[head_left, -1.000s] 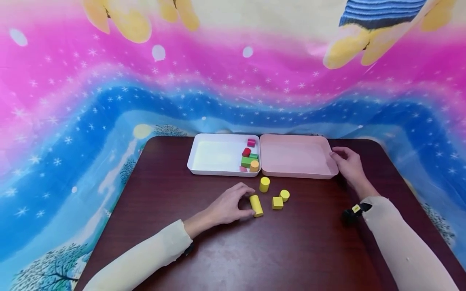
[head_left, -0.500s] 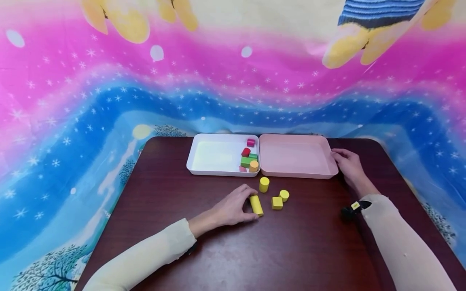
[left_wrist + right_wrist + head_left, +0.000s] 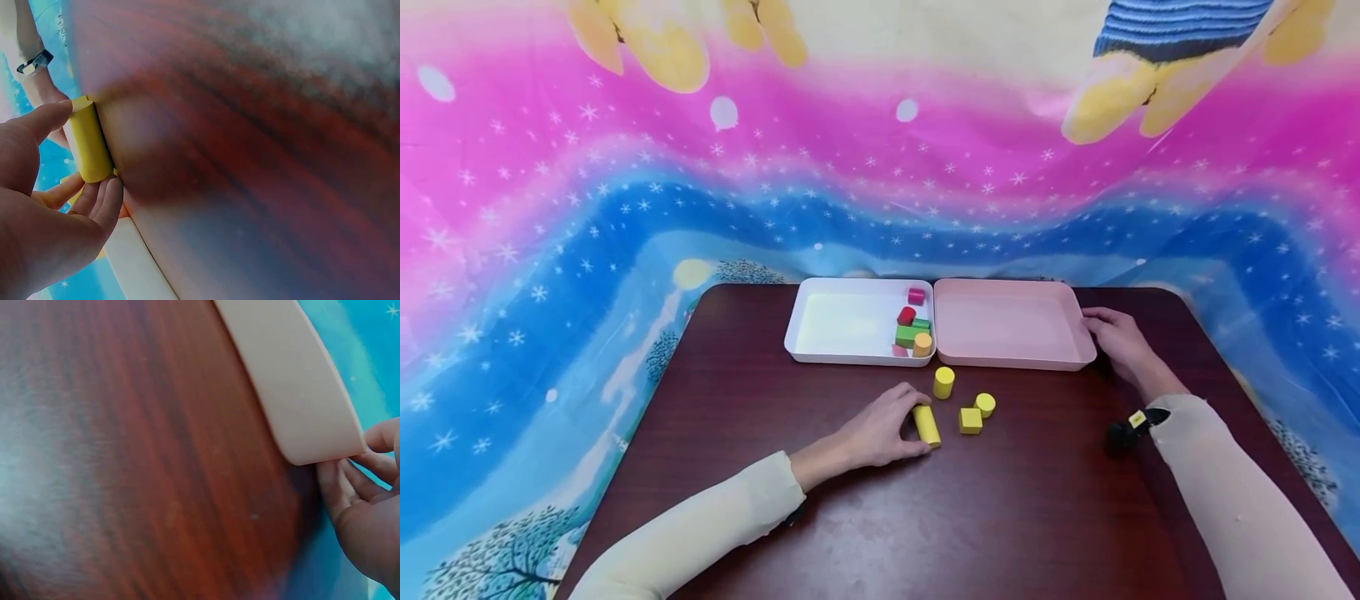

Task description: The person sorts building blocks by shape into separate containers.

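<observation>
"One yellow cylinder (image 3: 927, 427) in my left hand (image 3: 882, 429), just right of center, lower half of the head frame."

"Grip?"

"Pinched end to end: thumb at the lower end, fingers at the upper. Left wrist view agrees. It's on its side; can't tell if it's touching the table (image 3: 985, 517)."

"Other hand?"

"My right hand (image 3: 1123, 346) pinches the right edge of the pink tray (image 3: 1007, 325), right of center. Right wrist view shows my fingers and thumb at the tray's corner."

"What's near the cylinder?"

"Upright cylinder (image 3: 944, 382), also yellow, above and slightly right of it. Further right, a yellow cube (image 3: 971, 421) with a short cylinder (image 3: 985, 405) right behind; can't tell if those two touch."

"Other tray?"

"White tray (image 3: 842, 321), just left of the pink one. Load's bunched at its right end: magenta block (image 3: 916, 296) uppermost, then red block (image 3: 906, 316), green blocks (image 3: 906, 336), orange cylinder (image 3: 922, 344) in the lower right corner."

"Backdrop?"

"Printed cloth (image 3: 880, 183), pink and blue, across the upper frame."
</observation>
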Motion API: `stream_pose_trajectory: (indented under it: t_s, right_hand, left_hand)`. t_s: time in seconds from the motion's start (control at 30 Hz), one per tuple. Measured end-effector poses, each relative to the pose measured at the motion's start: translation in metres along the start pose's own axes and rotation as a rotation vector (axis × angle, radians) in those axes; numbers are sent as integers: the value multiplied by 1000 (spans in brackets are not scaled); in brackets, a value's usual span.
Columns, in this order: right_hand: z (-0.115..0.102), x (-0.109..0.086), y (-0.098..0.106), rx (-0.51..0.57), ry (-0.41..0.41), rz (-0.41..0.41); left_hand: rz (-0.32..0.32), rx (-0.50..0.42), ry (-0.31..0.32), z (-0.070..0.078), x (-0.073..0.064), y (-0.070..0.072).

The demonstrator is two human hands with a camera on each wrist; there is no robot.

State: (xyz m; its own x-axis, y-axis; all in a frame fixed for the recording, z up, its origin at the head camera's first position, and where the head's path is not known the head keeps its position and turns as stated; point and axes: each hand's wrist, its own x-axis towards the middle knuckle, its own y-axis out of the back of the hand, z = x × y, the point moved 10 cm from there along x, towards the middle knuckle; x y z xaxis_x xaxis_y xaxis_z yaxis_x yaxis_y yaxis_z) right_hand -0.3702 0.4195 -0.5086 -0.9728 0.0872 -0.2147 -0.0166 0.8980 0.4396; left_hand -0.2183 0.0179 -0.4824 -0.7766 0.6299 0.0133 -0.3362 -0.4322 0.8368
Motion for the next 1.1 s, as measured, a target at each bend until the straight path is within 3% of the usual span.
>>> stream_pose_trajectory:
  t_s: [0.27,0.43,0.63,1.1]
  right_hand:
    - [-11,-5,-1,-97,-41,-208]
    - [-11,-8,-4,-108,-105,-282]
    - [-11,-9,-10,-131,-121,-318]
    - [-4,-8,-5,-86,-131,-299]
  left_hand:
    - [-15,8,2,1,1,0]
    - [-21,-2,1,2,2,1]
    - [-15,-1,-5,2,0,0]
    - [-8,-5,-18,1,2,-1]
